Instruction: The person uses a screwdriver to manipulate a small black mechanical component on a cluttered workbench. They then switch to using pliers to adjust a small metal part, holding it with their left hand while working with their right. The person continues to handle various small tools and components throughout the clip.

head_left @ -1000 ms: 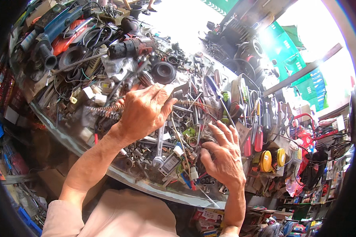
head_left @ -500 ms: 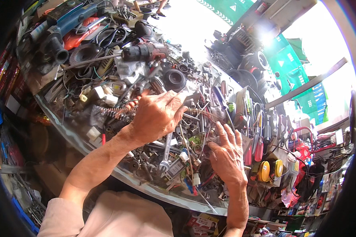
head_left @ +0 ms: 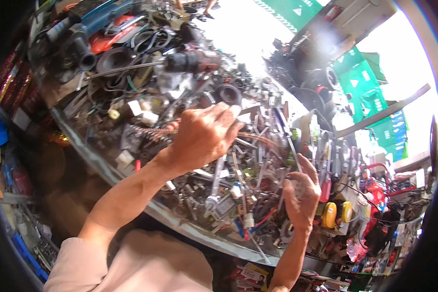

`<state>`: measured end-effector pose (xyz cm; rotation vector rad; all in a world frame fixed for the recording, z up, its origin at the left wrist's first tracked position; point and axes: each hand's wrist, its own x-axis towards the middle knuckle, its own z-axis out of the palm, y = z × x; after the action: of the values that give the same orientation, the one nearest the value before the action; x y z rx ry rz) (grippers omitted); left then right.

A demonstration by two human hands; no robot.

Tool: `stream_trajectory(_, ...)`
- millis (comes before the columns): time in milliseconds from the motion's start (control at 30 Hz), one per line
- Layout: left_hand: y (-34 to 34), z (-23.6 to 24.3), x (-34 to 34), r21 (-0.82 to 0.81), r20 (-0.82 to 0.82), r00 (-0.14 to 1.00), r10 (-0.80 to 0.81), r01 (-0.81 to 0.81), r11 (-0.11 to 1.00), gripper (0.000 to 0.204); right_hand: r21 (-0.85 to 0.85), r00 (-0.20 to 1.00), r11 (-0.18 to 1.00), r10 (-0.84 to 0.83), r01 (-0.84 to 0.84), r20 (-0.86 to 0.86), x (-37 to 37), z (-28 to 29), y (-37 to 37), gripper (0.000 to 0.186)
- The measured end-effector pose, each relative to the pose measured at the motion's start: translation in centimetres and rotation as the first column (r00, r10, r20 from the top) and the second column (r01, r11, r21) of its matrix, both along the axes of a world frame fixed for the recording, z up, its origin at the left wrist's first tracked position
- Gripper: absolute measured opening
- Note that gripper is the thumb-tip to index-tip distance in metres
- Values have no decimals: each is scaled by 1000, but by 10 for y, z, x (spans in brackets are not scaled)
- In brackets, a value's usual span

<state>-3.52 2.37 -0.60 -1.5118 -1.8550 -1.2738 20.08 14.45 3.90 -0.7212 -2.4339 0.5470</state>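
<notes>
My left hand [head_left: 203,136], closed, is over the middle of a cluttered workbench. A long, thin coil spring [head_left: 153,130] runs through or under its fingers and sticks out on both sides; its right part is blurred. Close to the thumb is a flat grey piece [head_left: 246,118]. My right hand [head_left: 304,197] hovers over the right of the pile, thumb and curled fingers together, index finger raised; what they hold, if anything, is too blurred to name. A screwdriver [head_left: 286,130] slants down near that index finger. Below my left hand rests a combination wrench [head_left: 215,190].
A cordless drill [head_left: 192,62] and a blue power tool [head_left: 104,18] lie farther back. Yellow round tape-like reels [head_left: 329,215] and upright hand tools [head_left: 326,185] stand at the right. The bench's pale edge [head_left: 175,223] curves along my side. Part of another person [head_left: 210,9] shows at the top.
My left hand and the spring have shifted slightly away from me. My right hand has moved right, its fingers going from spread over the pile to curled. The view has shifted a little.
</notes>
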Motion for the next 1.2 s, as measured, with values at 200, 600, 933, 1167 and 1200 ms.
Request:
stream_trajectory(200,-4,3,-10,41,-16,997,78,-77,996,28,205,995,977,36,-55,98,-13,-9,-39,29)
stream_trajectory(600,-4,1,-16,59,20,991,135,-136,989,27,280,832,801,424,-529,359,-45,-26,-91,36)
stream_trajectory(933,-7,4,-19,121,24,987,159,-160,980,27,305,906,875,279,-377,318,-30,-23,-71,37)
stream_trajectory(1167,-5,3,-19,91,19,983,182,-183,979,26,317,936,895,236,-314,262,-27,-31,-72,35)
stream_trajectory(1200,-5,3,-19,95,24,984,174,-175,980,25,328,940,896,218,-300,263,-28,-29,-74,35)
